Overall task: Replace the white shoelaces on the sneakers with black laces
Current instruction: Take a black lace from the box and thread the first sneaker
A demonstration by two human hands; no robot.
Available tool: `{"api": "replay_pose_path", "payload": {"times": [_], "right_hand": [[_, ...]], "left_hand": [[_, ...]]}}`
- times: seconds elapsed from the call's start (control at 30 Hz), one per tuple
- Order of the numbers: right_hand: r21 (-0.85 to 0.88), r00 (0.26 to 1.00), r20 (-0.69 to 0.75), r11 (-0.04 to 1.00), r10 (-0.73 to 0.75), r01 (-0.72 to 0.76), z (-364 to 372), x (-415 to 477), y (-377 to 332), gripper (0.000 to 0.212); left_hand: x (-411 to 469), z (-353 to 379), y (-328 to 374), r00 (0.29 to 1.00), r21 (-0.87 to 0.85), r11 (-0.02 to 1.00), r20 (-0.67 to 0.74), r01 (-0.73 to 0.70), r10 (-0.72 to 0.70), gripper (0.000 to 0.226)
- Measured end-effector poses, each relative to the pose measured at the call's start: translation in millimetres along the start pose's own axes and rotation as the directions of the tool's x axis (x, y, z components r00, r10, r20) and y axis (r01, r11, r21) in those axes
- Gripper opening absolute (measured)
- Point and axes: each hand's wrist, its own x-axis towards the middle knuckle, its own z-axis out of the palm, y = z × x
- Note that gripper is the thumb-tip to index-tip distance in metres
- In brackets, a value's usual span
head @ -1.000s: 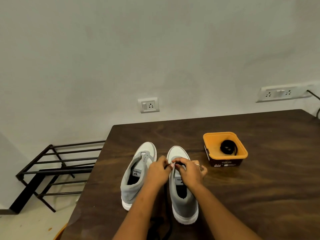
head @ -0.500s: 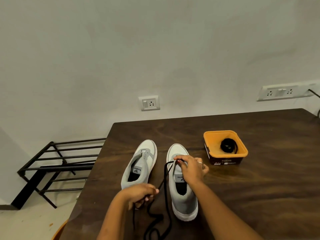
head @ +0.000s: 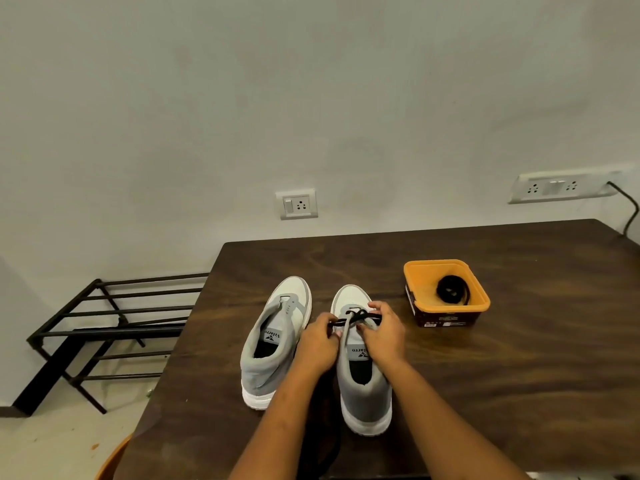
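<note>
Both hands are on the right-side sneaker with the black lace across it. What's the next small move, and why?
Probably pull both ends snug and cross them to the next eyelets. The left hand and right hand pinch the black lace, which crosses only the front of the sneaker; the eyelets nearer the tongue look unlaced.

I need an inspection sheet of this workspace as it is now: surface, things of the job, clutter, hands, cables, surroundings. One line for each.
Surface: dark brown wooden table, no spill seen.
Job's things: two grey-and-white sneakers; left sneaker has no lace, right sneaker has a black lace crossed at its front eyelets. A coiled black lace lies in the orange plastic tub.
Clutter: nothing seen.
Hands: left hand and right hand each pinch the black lace over the right sneaker.
Cables: one black cable runs from the wall socket strip towards the table.
Surroundings: pale wall, single socket, black metal rack on the floor at left.
</note>
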Motion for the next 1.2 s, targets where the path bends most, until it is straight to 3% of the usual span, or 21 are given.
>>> {"api": "replay_pose_path", "payload": {"times": [0.07,0.2,0.3,0.37,0.43,0.47,0.53,0.6,0.63,0.7,0.73,0.8,0.87,0.97,1.07,1.13,1.2], "right_hand": [[0.025,1.0,-0.002,1.0,0.016,-0.016,2.1,1.0,2.2,0.043],[0.031,1.0,-0.021,0.999,0.013,-0.012,4.1,1.9,4.4,0.038],[0.017,0.999,-0.034,1.0,-0.01,0.011,3.9,3.0,4.3,0.031],[0.011,0.999,-0.036,1.0,-0.014,0.014,4.3,3.7,5.2,0.029],[0.013,0.999,-0.032,1.0,-0.015,0.015,4.3,3.7,5.4,0.029],[0.017,0.999,-0.028,1.0,-0.016,0.016,4.5,4.3,5.3,0.029],[0.016,1.0,-0.008,1.0,-0.015,0.015,6.0,4.4,5.5,0.029],[0.003,1.0,0.006,1.0,-0.015,0.015,7.0,4.4,5.3,0.028],[-0.002,1.0,0.005,1.0,-0.014,0.014,7.1,5.0,5.6,0.027],[-0.02,1.0,0.001,1.0,-0.004,0.004,6.2,5.9,6.3,0.024],[-0.032,1.0,0.001,0.999,0.004,-0.004,5.9,6.1,6.1,0.023],[-0.054,1.0,-0.002,0.998,0.016,-0.016,5.3,6.7,5.9,0.021],[-0.058,1.0,-0.012,0.998,0.025,-0.026,5.8,7.0,5.9,0.019],[-0.044,0.999,-0.029,0.998,0.038,-0.039,6.6,6.4,6.2,0.018],[0.017,0.999,-0.042,1.0,0.026,-0.025,4.6,4.9,6.8,0.022],[0.056,0.999,-0.043,0.998,0.011,-0.009,3.5,2.1,7.1,0.025],[0.083,0.999,-0.038,0.996,0.012,-0.009,1.9,1.0,8.6,0.026]], "left_hand": [[5.5,7.0,2.2,0.997,0.045,0.997,-0.054,-0.058,0.061,0.023],[12.3,11.1,1.5,0.994,0.221,0.974,-0.088,-0.042,0.063,0.015],[11.0,10.1,-0.7,0.978,0.215,0.97,-0.15,-0.109,0.143,0.017],[5.4,8.7,-5.5,0.965,0.076,0.993,-0.239,-0.093,0.109,0.016],[-2.2,4.0,-8.7,0.958,-0.339,0.941,-0.269,0.003,-0.1,0.029],[-6.4,0.5,-8.1,0.952,-0.585,0.81,-0.228,0.035,-0.205,0.032],[-11.3,-4.8,-5.7,0.945,-0.887,0.46,-0.116,0.041,-0.307,0.03],[-12.7,-8.1,1.7,0.935,-0.993,0.104,0.008,0.048,-0.353,0.027],[-12.3,-8.1,6.4,0.93,-0.999,-0.02,0.047,0.042,-0.365,0.027],[-11.2,-5.7,13.1,0.915,-0.989,-0.137,0.101,0.051,-0.391,0.029],[-10.3,-5.3,14.3,0.905,-0.99,-0.13,0.11,0.061,-0.411,0.03],[-8.3,-6.6,14.4,0.881,-0.993,-0.014,0.113,0.12,-0.459,0.031],[-7.5,-11.7,12.4,0.868,-0.947,0.199,0.132,0.254,-0.479,0.034],[-6.2,-16.4,12.0,0.885,-0.703,0.575,0.175,0.419,-0.432,0.035],[1.8,-11.6,12.6,0.925,-0.457,0.804,0.174,0.381,-0.339,0.008],[8.6,-4.9,8.5,0.94,-0.334,0.879,0.157,0.34,-0.304,0.015],[13.7,0.5,8.7,0.956,-0.1,0.954,0.109,0.283,-0.273,0.013]]}}
